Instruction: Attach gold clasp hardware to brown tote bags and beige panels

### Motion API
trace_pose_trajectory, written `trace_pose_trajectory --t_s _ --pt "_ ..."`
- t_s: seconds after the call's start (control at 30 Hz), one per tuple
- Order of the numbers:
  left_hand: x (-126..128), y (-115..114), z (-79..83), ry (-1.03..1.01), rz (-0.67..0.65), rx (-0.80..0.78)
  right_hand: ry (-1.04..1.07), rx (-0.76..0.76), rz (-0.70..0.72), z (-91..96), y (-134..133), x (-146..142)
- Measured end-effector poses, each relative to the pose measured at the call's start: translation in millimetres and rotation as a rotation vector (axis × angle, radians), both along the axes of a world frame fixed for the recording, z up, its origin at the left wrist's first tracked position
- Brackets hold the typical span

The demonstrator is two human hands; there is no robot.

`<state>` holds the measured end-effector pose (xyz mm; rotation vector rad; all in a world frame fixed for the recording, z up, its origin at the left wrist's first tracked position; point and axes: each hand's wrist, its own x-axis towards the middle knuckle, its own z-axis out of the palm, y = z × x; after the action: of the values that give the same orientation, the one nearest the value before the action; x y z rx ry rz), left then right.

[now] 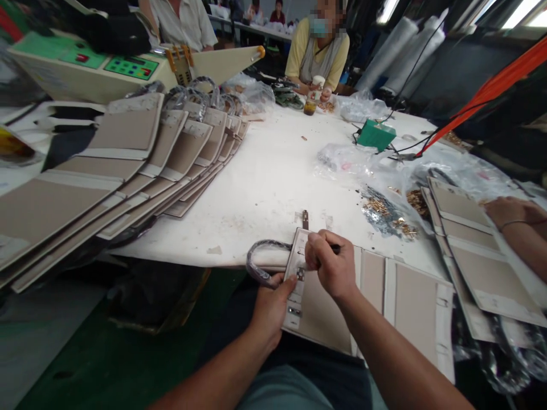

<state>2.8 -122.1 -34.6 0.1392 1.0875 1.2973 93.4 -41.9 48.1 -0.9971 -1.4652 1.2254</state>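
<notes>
A flat beige bag panel [322, 313] with pale strips lies over the table's front edge and my lap. A plastic-wrapped loop handle [253, 256] sticks out from its left end. My left hand [272, 304] grips that end, its thumb beside a small metal fitting [300, 274]. Closed above the same edge, my right hand [331, 263] holds a tool whose dark end [336, 249] shows by the fingers; its tip is hidden. A dark strap [305, 219] with holes projects beyond the panel.
Several similar panels [179, 148] are fanned out at left, and more [465, 228] lie at right near another person's hand [513, 210]. Small gold-coloured metal parts [378, 206] sit on plastic. Behind are a green box [376, 135], a machine [98, 68] and a masked person [318, 51].
</notes>
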Motion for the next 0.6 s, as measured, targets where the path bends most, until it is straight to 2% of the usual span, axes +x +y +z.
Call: trace_pose_trajectory --t_s 0.13,0.23,0.3,0.37,0.5,0.6 --pt "-0.6 -0.8 1.3 0.026 -0.004 -0.002 -0.060 0.060 0.114 15.5 1.9 -13.3" --pt "-1.2 -1.0 1.7 0.046 0.035 0.014 -0.198 0.041 0.221 20.2 3.7 -20.8" --pt "-1.4 -0.7 1.3 0.032 0.031 0.015 -0.266 0.025 0.213 22.8 5.4 -20.9" --pt "-1.3 -0.4 0.3 0.014 0.009 0.011 -0.248 0.053 0.172 24.9 5.8 -17.6" --pt "-0.8 -0.2 -2.1 0.020 0.006 0.015 -0.119 0.096 0.157 14.9 -0.1 -6.8" --pt "-1.5 -1.3 -3.0 0.031 -0.002 0.024 -0.162 0.069 0.110 1.8 -1.8 7.1"
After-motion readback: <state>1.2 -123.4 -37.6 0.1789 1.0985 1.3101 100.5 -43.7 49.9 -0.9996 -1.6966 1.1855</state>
